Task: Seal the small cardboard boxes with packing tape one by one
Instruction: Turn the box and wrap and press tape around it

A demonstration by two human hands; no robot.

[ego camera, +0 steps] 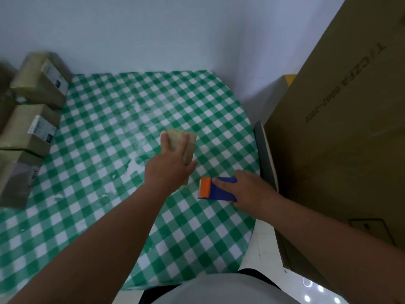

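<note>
1. Nearest the camera, both bare forearms reach forward over the counter (92, 216), which is covered in a green-and-white checked cloth.
2. The right hand (252, 191) lies on a blue and orange tape dispenser (215, 189) near the counter's right edge. Its forefinger is stretched along the blue top and the other fingers curl round the far side. The dispenser's orange end points left, toward the box.
3. Just beyond it and to the left, the left hand (169, 166) holds a small cardboard box (188, 145) near the middle of the counter. The fingers are spread over the top of the box and bend down over its far edge, with the thumb at its right side. Whether the box rests on the cloth or is lifted off it cannot be told.
4. The dispenser and the box are close together but apart.
5. At the counter's left edge lie three more small boxes (28, 132), in a row from near to far, two of them with white labels facing right.
6. On the right a large cardboard carton (341, 139) stands beside the counter, with dark printed lettering on its side.
7. Farthest off is a plain pale wall (175, 31).
</note>
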